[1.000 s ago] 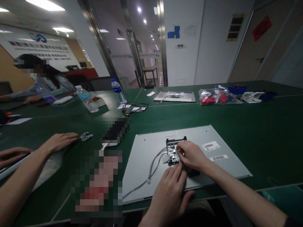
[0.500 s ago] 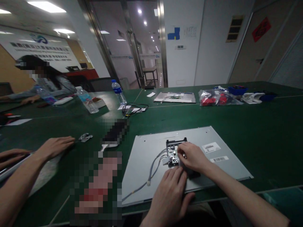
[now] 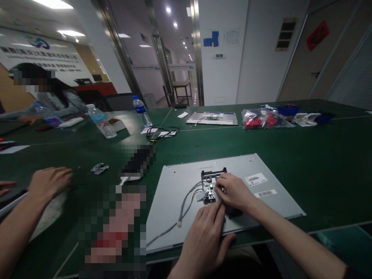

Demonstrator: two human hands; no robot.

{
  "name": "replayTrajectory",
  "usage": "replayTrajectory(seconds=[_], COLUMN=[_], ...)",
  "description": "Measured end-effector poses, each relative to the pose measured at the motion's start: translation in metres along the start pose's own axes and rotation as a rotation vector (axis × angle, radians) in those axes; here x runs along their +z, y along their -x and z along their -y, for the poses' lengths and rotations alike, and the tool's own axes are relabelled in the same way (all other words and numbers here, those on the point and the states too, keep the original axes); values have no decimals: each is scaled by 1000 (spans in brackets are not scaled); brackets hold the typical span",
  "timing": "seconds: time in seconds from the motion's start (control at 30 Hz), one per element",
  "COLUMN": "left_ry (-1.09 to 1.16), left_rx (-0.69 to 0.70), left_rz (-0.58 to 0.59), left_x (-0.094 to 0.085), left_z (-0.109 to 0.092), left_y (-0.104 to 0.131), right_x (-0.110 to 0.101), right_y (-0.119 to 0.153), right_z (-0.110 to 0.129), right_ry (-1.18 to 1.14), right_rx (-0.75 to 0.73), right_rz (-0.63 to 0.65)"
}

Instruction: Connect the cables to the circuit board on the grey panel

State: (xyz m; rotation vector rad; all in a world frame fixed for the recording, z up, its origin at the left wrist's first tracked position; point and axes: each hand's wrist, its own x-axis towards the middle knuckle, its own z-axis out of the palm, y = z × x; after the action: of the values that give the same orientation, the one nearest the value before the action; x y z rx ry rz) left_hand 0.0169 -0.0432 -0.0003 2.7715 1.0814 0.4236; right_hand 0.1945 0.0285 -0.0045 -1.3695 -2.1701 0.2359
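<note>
Grey panel (image 3: pixel 180 182) lies longways side-to-side, cable (image 3: pixel 181 211) atop it; half-curled right hand (image 3: pixel 234 192) partly blocks circuit board (image 3: pixel 208 192), left hand (image 3: pixel 205 229) flattish, can't tell grips.

Against the deep green of the table (image 3: pixel 290 162), the panel (image 3: pixel 186 180) is a pale silvery grey, one white label (image 3: pixel 266 193) striped with a black barcode, the bracket (image 3: pixel 214 171) black and the cable (image 3: pixel 182 205) bluish grey. Over yonder, a bottle (image 3: pixel 141 109) wears a blue cap and label, and the brown door (image 3: pixel 299 66) a red diamond (image 3: pixel 318 35).
</note>
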Motion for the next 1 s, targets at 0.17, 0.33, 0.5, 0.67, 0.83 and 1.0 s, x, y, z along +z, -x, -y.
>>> replayTrajectory(seconds=[0.17, 0.33, 0.5, 0.67, 0.83, 1.0], left_ry=[-30, -59, -79, -64, -36, -62], left_rx=[9, -4, 3, 11, 9, 26], left_rz=[3, 28, 42, 38, 11, 27], left_x=[2, 1, 0, 1, 1, -1], left_z=[2, 2, 1, 0, -1, 0], left_y=[0, -1, -2, -3, -3, -4], right_x=[-4, -7, -8, -6, -4, -5], right_y=[-1, -1, -2, -2, -2, -2], right_z=[-3, -5, -7, -9, -9, -5], right_ry=[-38, -74, -96, -86, -64, -34], right_rx=[-12, -23, -41, -38, -27, 5], right_rz=[-28, -50, -17, 12, 24, 12])
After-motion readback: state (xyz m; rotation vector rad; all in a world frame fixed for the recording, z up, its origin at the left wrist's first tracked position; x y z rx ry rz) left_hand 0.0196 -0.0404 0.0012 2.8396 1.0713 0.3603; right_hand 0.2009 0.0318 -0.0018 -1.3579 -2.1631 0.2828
